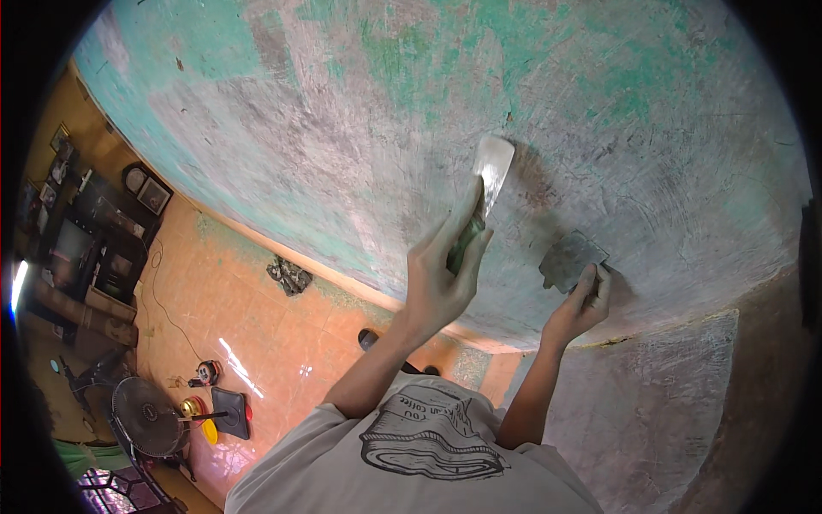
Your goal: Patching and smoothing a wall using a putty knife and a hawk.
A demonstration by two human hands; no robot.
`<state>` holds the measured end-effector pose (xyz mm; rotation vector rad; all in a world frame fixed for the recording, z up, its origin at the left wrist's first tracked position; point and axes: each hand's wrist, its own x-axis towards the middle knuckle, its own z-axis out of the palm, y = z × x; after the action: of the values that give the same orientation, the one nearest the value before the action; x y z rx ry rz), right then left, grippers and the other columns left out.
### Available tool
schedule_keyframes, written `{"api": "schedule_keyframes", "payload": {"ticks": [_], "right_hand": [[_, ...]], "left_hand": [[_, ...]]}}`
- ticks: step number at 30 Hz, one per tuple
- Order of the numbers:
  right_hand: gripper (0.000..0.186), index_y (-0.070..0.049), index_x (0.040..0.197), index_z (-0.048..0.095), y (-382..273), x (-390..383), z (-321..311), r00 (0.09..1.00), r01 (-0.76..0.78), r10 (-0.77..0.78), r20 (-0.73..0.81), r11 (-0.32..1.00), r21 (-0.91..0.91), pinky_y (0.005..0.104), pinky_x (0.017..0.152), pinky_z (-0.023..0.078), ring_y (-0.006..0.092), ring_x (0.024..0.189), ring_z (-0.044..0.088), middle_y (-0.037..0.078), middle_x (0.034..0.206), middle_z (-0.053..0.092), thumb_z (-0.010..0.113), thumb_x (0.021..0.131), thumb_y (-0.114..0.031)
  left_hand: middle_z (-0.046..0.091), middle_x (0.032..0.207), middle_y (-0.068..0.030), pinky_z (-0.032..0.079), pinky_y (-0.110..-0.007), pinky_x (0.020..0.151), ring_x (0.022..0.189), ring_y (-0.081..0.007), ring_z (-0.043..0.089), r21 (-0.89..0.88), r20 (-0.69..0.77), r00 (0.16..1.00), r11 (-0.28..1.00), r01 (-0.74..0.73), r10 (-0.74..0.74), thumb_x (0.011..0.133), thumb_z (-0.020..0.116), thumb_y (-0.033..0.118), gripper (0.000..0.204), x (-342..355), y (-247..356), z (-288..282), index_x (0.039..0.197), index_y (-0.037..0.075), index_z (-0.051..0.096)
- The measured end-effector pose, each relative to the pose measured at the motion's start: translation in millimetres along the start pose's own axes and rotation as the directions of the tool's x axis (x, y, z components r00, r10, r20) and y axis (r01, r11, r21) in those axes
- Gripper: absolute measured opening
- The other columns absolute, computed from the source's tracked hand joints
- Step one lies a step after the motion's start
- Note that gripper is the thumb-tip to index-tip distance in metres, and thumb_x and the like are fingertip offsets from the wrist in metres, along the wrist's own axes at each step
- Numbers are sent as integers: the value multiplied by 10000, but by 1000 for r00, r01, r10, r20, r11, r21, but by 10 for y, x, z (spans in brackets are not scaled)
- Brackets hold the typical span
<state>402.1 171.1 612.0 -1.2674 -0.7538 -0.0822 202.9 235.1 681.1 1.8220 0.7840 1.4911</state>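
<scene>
My left hand is wrapped round the green handle of a putty knife, its metal blade pointing up at the wall and seemingly on or very near it. To the right and lower, my right hand pinches the edge of a thin flat plate smeared with grey paste, some of it bulging past the edge. Both tools are in front of a patchy wall, where turquoise paint shows between greyish-white smeared areas. A shadow falls on the wall beside each tool.
An orange tiled floor lies below, with a crumpled dark bag near the wall's foot. At the left are a standing fan, a dark cabinet and a cable. A second grey wall meets this one at the right.
</scene>
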Motion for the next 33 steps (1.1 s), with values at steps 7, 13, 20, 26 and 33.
{"api": "schedule_keyframes", "payload": {"ticks": [7, 13, 20, 26, 33], "right_hand": [[224, 19, 983, 657, -51, 10, 97, 997, 47, -47, -54, 999, -11, 253, 622, 346, 69, 728, 432, -22, 789, 524, 600, 1077, -176], [225, 32, 1011, 665, -27, 3, 48, 1000, -14, 14, -16, 999, 35, 251, 646, 379, 74, 759, 479, -3, 822, 588, 595, 1078, -171], [217, 23, 1061, 661, 13, -15, 47, 1000, 16, -16, -3, 1000, 19, 265, 645, 389, 78, 757, 498, 11, 880, 622, 585, 1082, -179], [223, 27, 1050, 661, 41, -8, 5, 1000, -15, 15, 20, 1000, -17, 260, 647, 386, 78, 757, 491, 8, 881, 620, 587, 1081, -181], [229, 26, 1047, 659, 30, -28, -2, 1000, -24, 24, 15, 1000, -6, 258, 655, 386, 77, 767, 496, 12, 887, 625, 593, 1080, -191]], "left_hand": [[739, 1190, -115, 460, -237, 694, 791, -55, 499, 31, -8, 1000, 999, -25, 25, 995, 629, -37, 565, -64, -72, 37, 1543, -7, 492], [730, 1250, -128, 471, -234, 727, 823, -53, 521, 57, 48, 999, 998, 2, -5, 1003, 616, -35, 557, 113, 109, -109, 1544, -18, 483], [723, 1276, -132, 477, -236, 765, 848, -57, 525, -17, -1, 1000, 999, -31, 31, 1008, 620, -27, 559, 16, 35, -30, 1548, -10, 480], [704, 1341, -164, 490, -240, 791, 884, -66, 563, 34, 35, 998, 998, -49, 48, 992, 633, -43, 570, 37, -51, -54, 1541, -23, 483], [714, 1321, -190, 493, -246, 763, 866, -64, 565, 44, 48, 999, 999, 12, -14, 989, 633, -43, 563, 56, 43, -67, 1535, -11, 499]]}}
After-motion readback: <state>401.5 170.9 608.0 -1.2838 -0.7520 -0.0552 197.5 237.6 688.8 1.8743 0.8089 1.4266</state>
